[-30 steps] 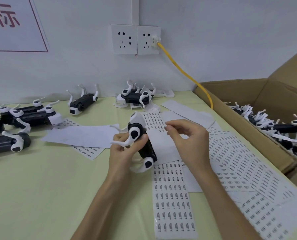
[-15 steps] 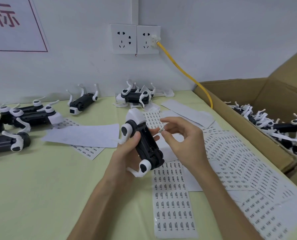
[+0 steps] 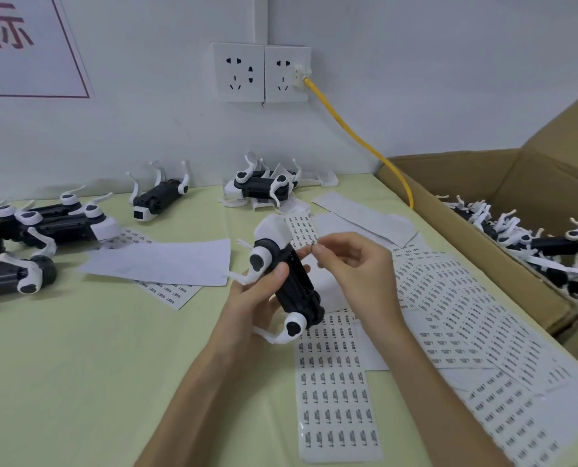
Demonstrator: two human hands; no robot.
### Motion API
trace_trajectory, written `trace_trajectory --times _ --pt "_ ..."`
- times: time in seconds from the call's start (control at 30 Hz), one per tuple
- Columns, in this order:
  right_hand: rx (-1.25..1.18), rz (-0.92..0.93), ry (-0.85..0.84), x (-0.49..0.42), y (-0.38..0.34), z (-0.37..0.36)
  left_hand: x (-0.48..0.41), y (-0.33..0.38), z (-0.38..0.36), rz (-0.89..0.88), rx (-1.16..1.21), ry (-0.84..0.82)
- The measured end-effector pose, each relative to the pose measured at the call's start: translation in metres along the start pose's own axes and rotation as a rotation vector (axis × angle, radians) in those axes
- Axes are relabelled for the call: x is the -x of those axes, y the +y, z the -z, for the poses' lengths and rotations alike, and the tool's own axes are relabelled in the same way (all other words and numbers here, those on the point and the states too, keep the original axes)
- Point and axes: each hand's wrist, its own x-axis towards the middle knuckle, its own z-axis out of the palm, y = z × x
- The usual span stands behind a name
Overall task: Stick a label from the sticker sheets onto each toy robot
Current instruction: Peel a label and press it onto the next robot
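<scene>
Your left hand (image 3: pixel 257 298) grips the toy robot (image 3: pixel 291 281) round its black body and holds it tilted above the table (image 3: pixel 78 365), white head end away from you. Your right hand (image 3: pixel 351 264) is just to the robot's right, thumb and forefinger pinched on what looks like a small label (image 3: pixel 313 246) close to the upper body; it is too small to read. The likely trouble is the label curling onto your fingertip or folding on itself before it lands. It could also go down crooked across the ribbed black casing, where it would grip poorly. The thin white legs stick out near your left thumb and could catch the label or flex if you squeeze. The sticker sheets (image 3: pixel 334 392) lie under the robot and spread to its right, towards you. A blank backing sheet (image 3: pixel 159 262) lies to its left, with a cluster of other toy robots (image 3: pixel 55 224) further left and two more groups behind it by the wall. The cardboard box (image 3: pixel 466 173) well to its right holds many more. Nothing stands between the label and the body; only your own fingers crowd the spot.
</scene>
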Motion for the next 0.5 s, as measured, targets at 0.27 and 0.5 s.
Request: trace_trajectory --times 0.27,0.5 --pt "-0.276 -0.204 -0.064 0.0066 -0.0028 -0.0095 -0.0005 -0.0016 -0.0021 -0.003 0.002 0.053" --pt "-0.38 -0.294 -0.088 0.0087 -0.0072 -0.0095 -0.0021 -0.0041 -0.002 -0.048 -0.004 0.038"
